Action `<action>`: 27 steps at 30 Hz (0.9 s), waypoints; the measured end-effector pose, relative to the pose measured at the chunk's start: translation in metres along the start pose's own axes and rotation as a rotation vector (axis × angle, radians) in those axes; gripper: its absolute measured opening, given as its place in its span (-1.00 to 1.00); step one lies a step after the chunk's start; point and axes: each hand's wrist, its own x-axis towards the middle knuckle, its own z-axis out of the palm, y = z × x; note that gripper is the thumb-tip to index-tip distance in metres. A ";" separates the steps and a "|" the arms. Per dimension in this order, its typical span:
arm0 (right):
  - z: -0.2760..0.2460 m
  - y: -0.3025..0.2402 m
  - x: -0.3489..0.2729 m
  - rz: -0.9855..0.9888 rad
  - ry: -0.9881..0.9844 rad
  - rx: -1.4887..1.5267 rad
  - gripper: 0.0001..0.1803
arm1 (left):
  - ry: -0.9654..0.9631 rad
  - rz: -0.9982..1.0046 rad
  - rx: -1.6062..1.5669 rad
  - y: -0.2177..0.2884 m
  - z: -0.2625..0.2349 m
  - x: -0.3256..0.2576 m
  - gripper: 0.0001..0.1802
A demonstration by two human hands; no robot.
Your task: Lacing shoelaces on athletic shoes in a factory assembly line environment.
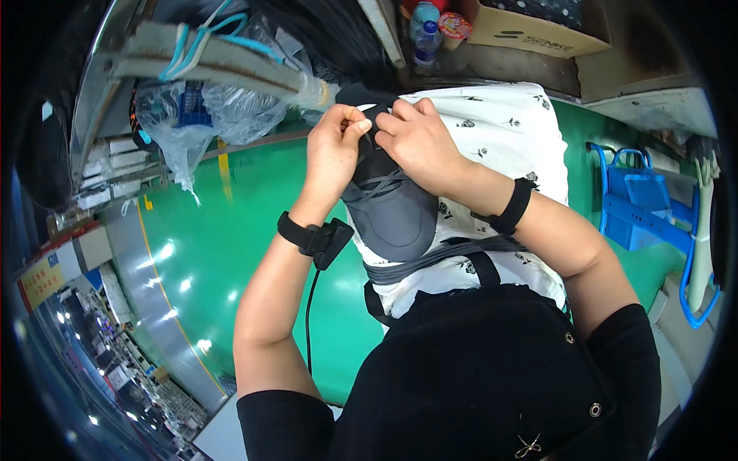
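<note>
A dark grey shoe (393, 219) rests on my lap over white cloth with a black flower print (492, 115). Its toe points toward me, and laces cross its front. At the upper part of the shoe, my left hand (336, 150) is closed, thumb and forefinger pinching a dark shoelace (366, 144). Close beside it, my right hand (421, 146) has its fingers curled over the opposite side of the lacing. What those fingertips hold is hidden. A bundle of loose grey laces (453, 253) lies across my lap, below the toe.
Clear plastic bags (238, 111) hang at a metal bar (207, 65) on the left. Beyond my lap stand a bottle (426, 44), a cup (454, 29) and a cardboard box (530, 31). A blue metal frame (646, 200) is at the right, over green floor (207, 246).
</note>
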 end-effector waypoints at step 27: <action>-0.033 0.046 -0.020 0.929 0.440 1.096 -0.93 | 0.278 0.002 -1.368 -0.022 -0.046 -0.080 -0.92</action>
